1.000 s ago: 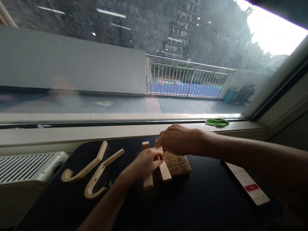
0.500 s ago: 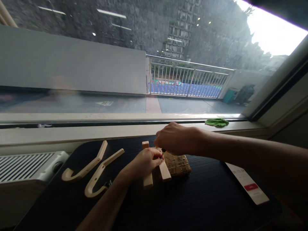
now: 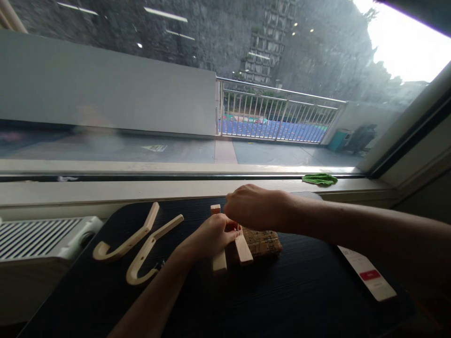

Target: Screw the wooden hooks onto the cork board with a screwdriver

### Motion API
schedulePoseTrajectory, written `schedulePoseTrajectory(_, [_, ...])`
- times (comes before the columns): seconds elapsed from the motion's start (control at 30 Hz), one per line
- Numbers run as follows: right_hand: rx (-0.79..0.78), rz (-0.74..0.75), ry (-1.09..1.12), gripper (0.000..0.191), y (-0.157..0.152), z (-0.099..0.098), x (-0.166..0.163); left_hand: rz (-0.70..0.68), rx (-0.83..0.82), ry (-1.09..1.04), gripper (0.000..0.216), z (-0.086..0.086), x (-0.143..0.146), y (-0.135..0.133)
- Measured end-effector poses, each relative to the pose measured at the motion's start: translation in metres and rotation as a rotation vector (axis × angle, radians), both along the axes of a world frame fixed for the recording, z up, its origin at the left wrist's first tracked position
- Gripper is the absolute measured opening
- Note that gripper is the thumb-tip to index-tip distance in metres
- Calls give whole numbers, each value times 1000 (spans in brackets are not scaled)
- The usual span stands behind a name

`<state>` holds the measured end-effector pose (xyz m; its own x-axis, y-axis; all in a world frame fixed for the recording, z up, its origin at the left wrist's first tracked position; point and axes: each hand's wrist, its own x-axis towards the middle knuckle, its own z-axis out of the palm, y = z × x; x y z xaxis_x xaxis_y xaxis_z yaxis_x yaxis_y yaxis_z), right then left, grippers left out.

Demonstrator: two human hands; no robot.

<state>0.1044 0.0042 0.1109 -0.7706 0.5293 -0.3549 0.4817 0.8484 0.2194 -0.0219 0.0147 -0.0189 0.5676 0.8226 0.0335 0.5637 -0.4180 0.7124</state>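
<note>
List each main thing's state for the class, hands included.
Left hand, half-curled, touching the right bar
Right hand, curled closed around a mostly hidden tool
Right bar, partly covered by the hands
Left bar, partly covered too
Brown block, partly hidden
Left curved piece, lying on the table
Right curved piece, lying beside it
Phone, screen lit, partly covered
Green cloth, lying crumpled on the sill

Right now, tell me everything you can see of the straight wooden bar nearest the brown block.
The straight wooden bar looks like pale, smooth, bare wood, flat-faced with a squared near end. It lies slanted, overlapping the left edge of the brown block. The left hand's grip appears to touch its middle; the right hand hides its far end.
</note>
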Motion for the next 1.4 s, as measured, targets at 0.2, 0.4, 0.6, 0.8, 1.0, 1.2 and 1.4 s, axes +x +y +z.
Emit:
schedulePoseTrajectory(0.2, [-30, -38, -2, 8, 1, 3, 1, -7, -7, 0, 16, -1, 0, 0])
schedulePoseTrajectory(0.4, [-67, -109, -37, 9, 4, 1, 1, -79, -21, -26, 19, 0, 0, 0])
schedulePoseTrajectory(0.6, [-83, -210, -13, 15, 3, 9, 6, -117, -11, -15, 23, 1, -1, 0])
schedulePoseTrajectory(0.8, [-87, -127, 48, 15, -2, 16, 9, -122, -13, -16, 22, 1, 0, 0])
schedulePoseTrajectory(1.0, [-158, -76, 83, 13, 2, 8, 6, -127, -17, -10, 26, 2, 0, -2])
schedulePoseTrajectory(1.2, [-148, -8, 163, 12, 5, 1, 15, -136, -23, -3, 23, 1, -1, 0])
schedulePoseTrajectory(1.4, [-104, -10, 192, 11, 2, 0, 20, -131, -13, 26, 25, -1, -1, 1])
